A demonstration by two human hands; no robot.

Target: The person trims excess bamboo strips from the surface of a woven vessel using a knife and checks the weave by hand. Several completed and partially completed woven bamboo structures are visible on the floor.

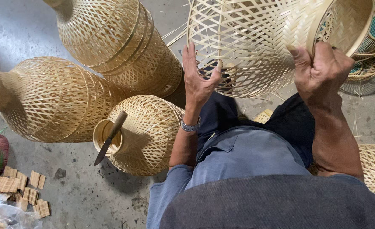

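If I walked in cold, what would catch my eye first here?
Probably the half-woven bamboo basket held up at top centre, gripped by the left hand and right hand. Next, three finished woven shades on the floor at left, a knife resting on the nearest one's neck.

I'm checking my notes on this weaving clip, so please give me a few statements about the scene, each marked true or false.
1. Both hands grip the woven bamboo shade: left hand, right hand, shade. True.
2. A knife rests on the neck of a finished shade. True.
3. The knife is in the right hand. False: it lies on the finished shade, apart from both hands.
4. The left wrist carries a metal wristwatch. True.
5. The small bamboo pieces are stacked on the person's lap. False: they lie on the floor.
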